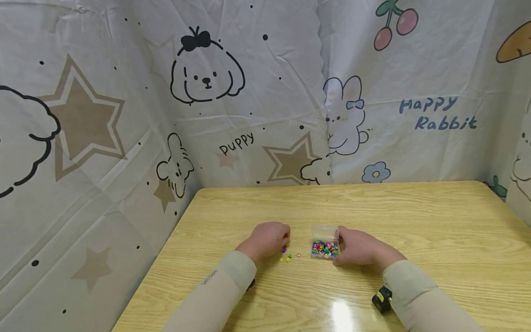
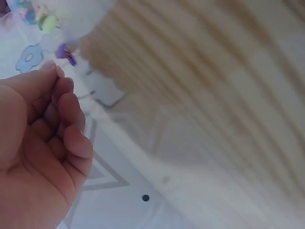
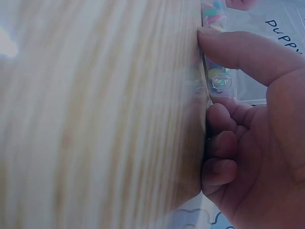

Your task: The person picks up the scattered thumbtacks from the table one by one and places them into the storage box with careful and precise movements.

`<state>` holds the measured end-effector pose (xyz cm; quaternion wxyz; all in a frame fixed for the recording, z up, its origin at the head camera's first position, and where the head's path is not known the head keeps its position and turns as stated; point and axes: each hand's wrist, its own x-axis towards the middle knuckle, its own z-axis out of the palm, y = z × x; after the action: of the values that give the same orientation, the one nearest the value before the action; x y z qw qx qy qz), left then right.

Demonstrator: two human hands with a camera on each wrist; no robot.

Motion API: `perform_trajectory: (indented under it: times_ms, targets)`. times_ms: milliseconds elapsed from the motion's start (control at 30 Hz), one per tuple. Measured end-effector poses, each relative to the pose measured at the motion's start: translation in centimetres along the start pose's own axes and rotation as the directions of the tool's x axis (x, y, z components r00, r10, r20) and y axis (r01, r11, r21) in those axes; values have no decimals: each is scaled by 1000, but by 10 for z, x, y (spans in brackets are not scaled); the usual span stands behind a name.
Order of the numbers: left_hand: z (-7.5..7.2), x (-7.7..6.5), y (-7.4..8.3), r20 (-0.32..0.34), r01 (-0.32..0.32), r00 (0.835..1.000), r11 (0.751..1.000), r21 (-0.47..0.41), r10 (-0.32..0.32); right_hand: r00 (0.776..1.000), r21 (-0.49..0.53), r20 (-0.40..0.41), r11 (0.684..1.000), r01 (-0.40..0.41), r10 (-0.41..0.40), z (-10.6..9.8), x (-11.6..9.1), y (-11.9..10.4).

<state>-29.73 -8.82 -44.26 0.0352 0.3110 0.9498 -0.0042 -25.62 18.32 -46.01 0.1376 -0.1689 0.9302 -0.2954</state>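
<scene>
A small clear plastic box (image 1: 325, 249) of mixed coloured beads stands on the table, its transparent lid (image 1: 325, 231) raised at the back. My right hand (image 1: 357, 246) grips the box's right side, thumb at the front and fingers behind. The box's clear latch (image 3: 222, 82) shows beside that thumb. To the left of the box, my left hand (image 1: 267, 240) is low over the table with fingers curled and thumb tip against the index finger; no bead shows between them. Purple beads (image 2: 66, 53) lie just beyond those fingertips.
Yellow beads (image 1: 288, 260), a green bead (image 1: 290, 255) and a pinkish ring-like bead (image 1: 298, 255) lie loose between the left hand and the box. The wooden table (image 1: 435, 216) backs onto a printed cloth (image 1: 257, 110). A black wrist device (image 1: 382, 299) sits under the right sleeve.
</scene>
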Motion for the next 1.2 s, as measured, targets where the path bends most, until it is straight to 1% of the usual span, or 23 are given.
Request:
perform_trajectory:
  times_ms: [200,333,500,633,700,833,967,1067,1200]
  targets:
    - [-4,2,15,-22,-43,999,999,-18,43,1000,-6,1,1000,0,0,0,0,-1]
    - [-6,3,28,-39,-86,996,996,-20,85,1000,4,0,1000,-4,4,0,0,-1]
    - [-9,4,43,-51,-149,987,989,11,149,1000,5,2,1000,-6,6,0,-1,-1]
    - [-10,6,52,-88,-180,979,982,60,185,1000,6,0,1000,-2,2,0,0,-1]
    - [-10,7,55,-100,-186,976,980,73,193,1000,4,-4,1000,1,-1,0,0,0]
    - [-9,9,61,-98,-193,975,977,91,202,1000,0,-5,1000,5,-5,0,1,0]
    - [-6,11,64,-101,-195,973,972,128,208,1000,0,-1,1000,7,-7,0,1,1]
    - [-4,13,66,-102,-187,974,971,146,203,1000,6,0,1000,7,-7,0,1,1]
    - [-2,15,67,-84,-165,980,975,149,178,1000,11,-4,1000,8,-8,0,1,0]
